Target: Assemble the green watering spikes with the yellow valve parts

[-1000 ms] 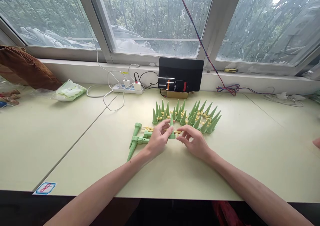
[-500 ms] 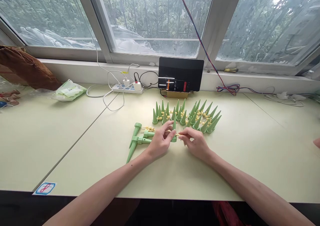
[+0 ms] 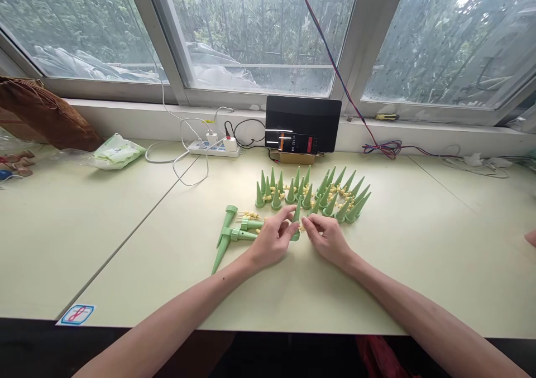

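My left hand (image 3: 274,235) is closed around a green plastic watering spike (image 3: 297,213), point up, its wide cap near the tabletop. Against the spike's lower side, my right hand (image 3: 326,234) pinches a small yellow valve (image 3: 302,228), mostly hidden by the fingers. Left of my left hand lie several loose green spikes (image 3: 224,249), some crossing each other, and a little pile of yellow valves (image 3: 250,215). Behind both hands several green spikes (image 3: 276,196) stand on their caps with yellow pieces at their sides. Another cluster of spikes (image 3: 354,199) leans outward at the right.
A black tablet (image 3: 304,113) leans on the sill with a phone (image 3: 297,143) before it. A power strip (image 3: 215,148) with white cables and a green-white packet (image 3: 118,152) are on the left. Red-blue wires (image 3: 383,148) lie at the back right. A person's fingertip (image 3: 530,238) shows at the right edge.
The held spike and my left hand have shifted slightly right and down. My right fingers have closed in more tightly around the yellow valve.
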### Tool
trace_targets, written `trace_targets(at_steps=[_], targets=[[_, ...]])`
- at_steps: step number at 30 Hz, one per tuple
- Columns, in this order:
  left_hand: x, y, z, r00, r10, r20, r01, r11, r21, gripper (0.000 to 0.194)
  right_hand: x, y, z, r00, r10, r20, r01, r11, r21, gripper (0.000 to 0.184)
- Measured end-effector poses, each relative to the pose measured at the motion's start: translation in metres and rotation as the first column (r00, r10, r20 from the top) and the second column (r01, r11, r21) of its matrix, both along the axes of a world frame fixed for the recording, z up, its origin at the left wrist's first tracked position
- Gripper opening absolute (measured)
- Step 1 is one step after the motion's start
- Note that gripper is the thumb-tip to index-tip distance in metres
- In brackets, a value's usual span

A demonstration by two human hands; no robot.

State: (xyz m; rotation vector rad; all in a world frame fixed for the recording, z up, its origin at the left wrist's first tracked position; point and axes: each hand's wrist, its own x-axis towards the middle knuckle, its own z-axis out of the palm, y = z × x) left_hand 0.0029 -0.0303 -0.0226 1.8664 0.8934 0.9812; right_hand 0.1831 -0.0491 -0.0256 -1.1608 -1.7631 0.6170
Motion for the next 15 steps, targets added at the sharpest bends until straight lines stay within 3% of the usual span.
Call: trace_targets(at_steps=[5,10,15], targets=[[0.002,0.003,0.009,0.99,0.027,0.136,-0.003,0.984,-0.176,0.04,0.0,-0.001,0.003,1.0,-0.018,0.006,0.018,0.999,0.028,0.023],[0.0,0.005,0.015,0.967,0.101,0.232,-0.011,0.932,-0.363,0.05,0.002,0.001,0.002,0.995,0.027,0.093,-0.044,0.982,0.186,0.017],[0.0,0.004,0.017,0.963,0.114,0.246,-0.007,0.917,-0.398,0.056,0.005,0.005,-0.002,0.979,0.018,0.204,-0.082,0.948,0.307,0.019]])
